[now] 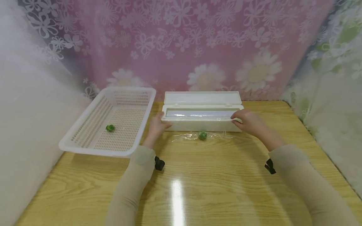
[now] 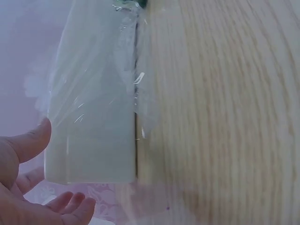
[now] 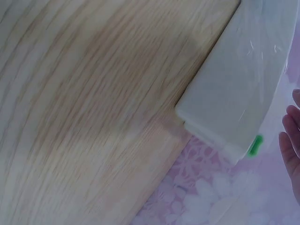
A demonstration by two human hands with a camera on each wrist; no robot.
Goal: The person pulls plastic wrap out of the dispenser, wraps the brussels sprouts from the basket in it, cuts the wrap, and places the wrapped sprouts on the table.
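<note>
A white cling-film dispenser box (image 1: 201,124) stands with its lid raised at the back of the wooden table (image 1: 198,175). A sheet of cling film (image 1: 186,137) runs from the box down onto the table, and a green ball (image 1: 202,135) lies on it. My left hand (image 1: 157,125) rests at the box's left end with the thumb along the front rim. In the left wrist view the left hand (image 2: 18,164) has relaxed fingers beside the box (image 2: 93,145), which is draped in film (image 2: 103,84). My right hand (image 1: 246,121) touches the box's right end, fingertips on the rim.
A white perforated basket (image 1: 85,142) sits at the left with a second green ball (image 1: 110,127) inside. A flowered curtain (image 1: 198,47) hangs behind the table. In the right wrist view, a green tab (image 3: 255,146) shows at the end of the box (image 3: 225,93).
</note>
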